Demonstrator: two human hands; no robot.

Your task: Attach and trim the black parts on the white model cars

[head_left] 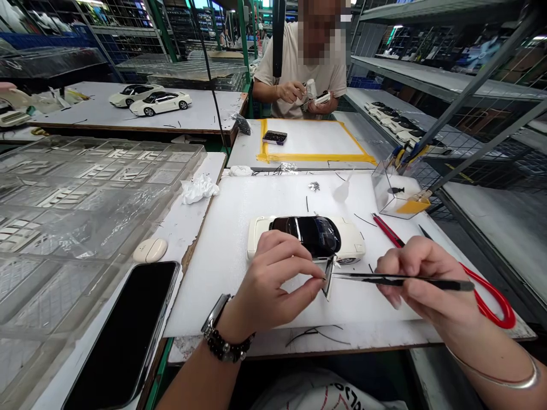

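Note:
A white model car (349,234) with a black roof lies on the white foam sheet in front of me. One door (329,279) of it stands swung out towards me. My left hand (277,279) pinches thumb and forefinger together at that door's edge, the other fingers curled above and partly hiding the car. In my right hand (431,276) is a pair of black tweezers (397,279), held level, the tips pointing left and close to the door. Whether the tips touch it I cannot tell.
Red-handled scissors (506,313) and a red pen-like tool (387,229) lie at the right, near a clear tool box (399,196). A phone (123,336), an earbud case (149,250) and plastic trays (98,188) lie left. A co-worker (284,68) handles white parts opposite.

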